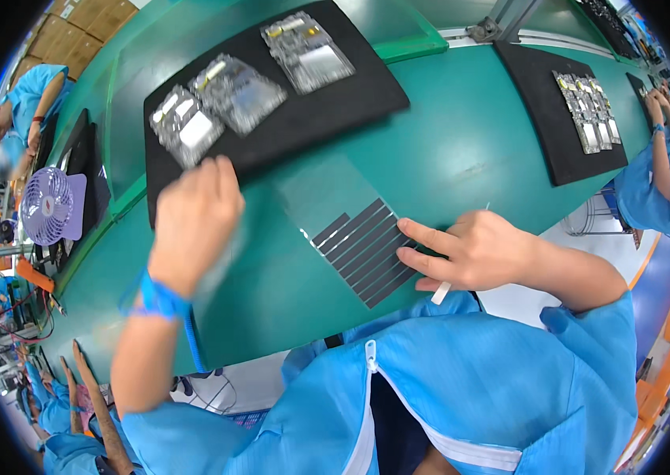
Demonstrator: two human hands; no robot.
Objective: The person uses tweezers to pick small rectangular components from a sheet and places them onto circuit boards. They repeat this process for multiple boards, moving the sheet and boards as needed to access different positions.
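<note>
The green table (461,142) fills the middle, and across its far left part lies the larger black mat (311,131), while the smaller black mat (529,95) sits over toward the right edge. Three circuit boards (307,51) spread across the larger mat, one by its far right corner and two toward its left end, and a tight group of boards (588,111) rests on the smaller mat. Now to the action: the clear sheet (327,190) lies flat, tilted, between the larger mat's near edge and the table's near edge, its lower part lined with dark strips (362,257). The right hand (473,249) is half open, index and middle fingers stretched onto the right ends of those strips, a thin white stick (441,294) tucked in its grip. Over at the larger mat's near edge, the left hand (199,210) is curled and blurred, just beside the nearest board; whether it pinches anything, I can't tell. My read: this is strip work, with the right hand at the sheet; freeing a strip would call for a steady sheet and a fine pinch at one end.
</note>
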